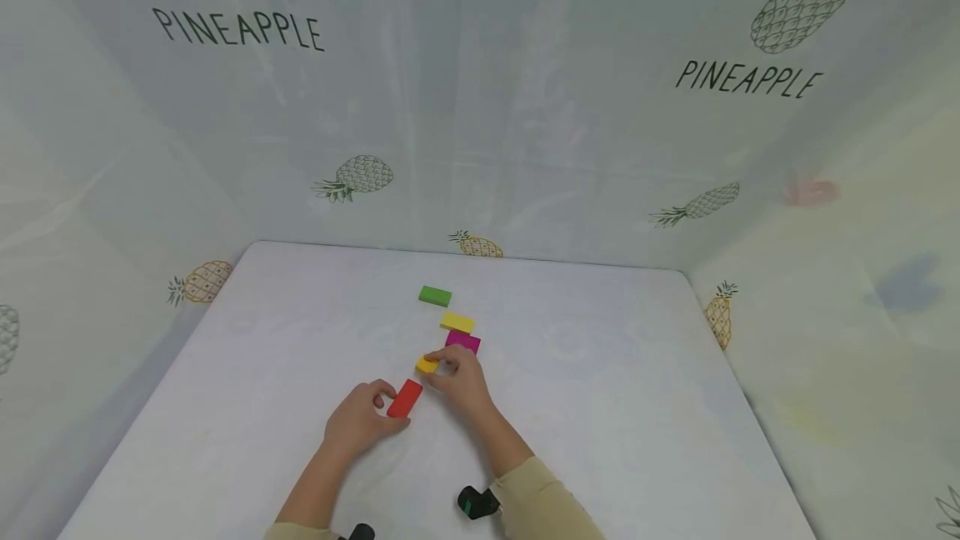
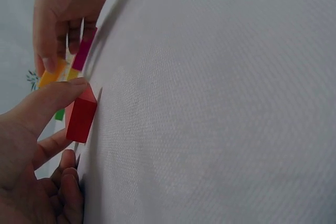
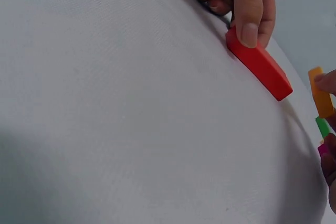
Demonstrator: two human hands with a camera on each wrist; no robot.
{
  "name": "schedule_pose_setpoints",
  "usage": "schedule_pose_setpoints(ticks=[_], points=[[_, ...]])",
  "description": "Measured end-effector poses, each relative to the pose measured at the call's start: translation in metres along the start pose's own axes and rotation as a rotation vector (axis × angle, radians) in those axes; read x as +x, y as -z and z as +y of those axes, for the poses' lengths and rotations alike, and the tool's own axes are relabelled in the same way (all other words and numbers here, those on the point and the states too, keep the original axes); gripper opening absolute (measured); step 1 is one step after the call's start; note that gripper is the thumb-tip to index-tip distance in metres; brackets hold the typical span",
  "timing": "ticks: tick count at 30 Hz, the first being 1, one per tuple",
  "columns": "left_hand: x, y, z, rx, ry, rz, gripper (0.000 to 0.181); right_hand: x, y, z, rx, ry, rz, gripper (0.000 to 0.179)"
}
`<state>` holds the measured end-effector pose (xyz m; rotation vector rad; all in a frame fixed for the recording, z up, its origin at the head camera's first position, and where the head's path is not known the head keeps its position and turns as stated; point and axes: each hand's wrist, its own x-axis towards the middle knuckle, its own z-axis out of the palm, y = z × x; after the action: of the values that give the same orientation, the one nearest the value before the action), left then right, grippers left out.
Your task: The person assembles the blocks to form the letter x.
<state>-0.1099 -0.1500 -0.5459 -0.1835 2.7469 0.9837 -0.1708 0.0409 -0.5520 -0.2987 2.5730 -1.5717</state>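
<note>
My left hand (image 1: 358, 421) pinches a red block (image 1: 405, 399) between thumb and fingers, close over the white table. Just ahead and to the right, my right hand (image 1: 463, 382) grips an orange-yellow block (image 1: 427, 365) between thumb and fingertips. In the right wrist view, the red block (image 3: 260, 66) slants with one end under the left thumb, and the orange block (image 3: 321, 92) shows at the right edge. A magenta block (image 1: 462, 342) lies right by the right hand's knuckles, partly covered by it. Beyond it are a yellow block (image 1: 457, 322) and a green block (image 1: 435, 296).
The white table (image 1: 600, 407) has its far edge against a hanging sheet (image 1: 480, 107) printed with pineapples. Dark wrist-camera parts (image 1: 477, 502) stick out beside the right sleeve (image 1: 551, 502).
</note>
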Motion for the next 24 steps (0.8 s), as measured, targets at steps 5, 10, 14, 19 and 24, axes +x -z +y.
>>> schedule_pose_setpoints(ticks=[5,10,14,19,24], points=[[0.0,0.0,0.0,-0.019,-0.003,0.004,0.045,-0.001,-0.004,0.006,0.003,0.017,-0.014,0.023],[0.0,0.0,0.001,-0.03,-0.001,0.001,0.043,0.0,-0.005,0.008,-0.011,0.019,-0.024,0.022],[0.001,-0.001,0.0,-0.03,0.01,-0.009,0.043,0.001,-0.006,0.01,-0.039,0.025,-0.018,0.022],[0.0,0.0,0.001,-0.02,0.002,-0.002,0.041,0.0,-0.006,0.011,-0.09,0.047,-0.006,0.022],[0.0,0.0,0.002,-0.009,-0.01,0.012,0.038,0.0,-0.007,0.012,-0.111,0.047,-0.002,0.022]])
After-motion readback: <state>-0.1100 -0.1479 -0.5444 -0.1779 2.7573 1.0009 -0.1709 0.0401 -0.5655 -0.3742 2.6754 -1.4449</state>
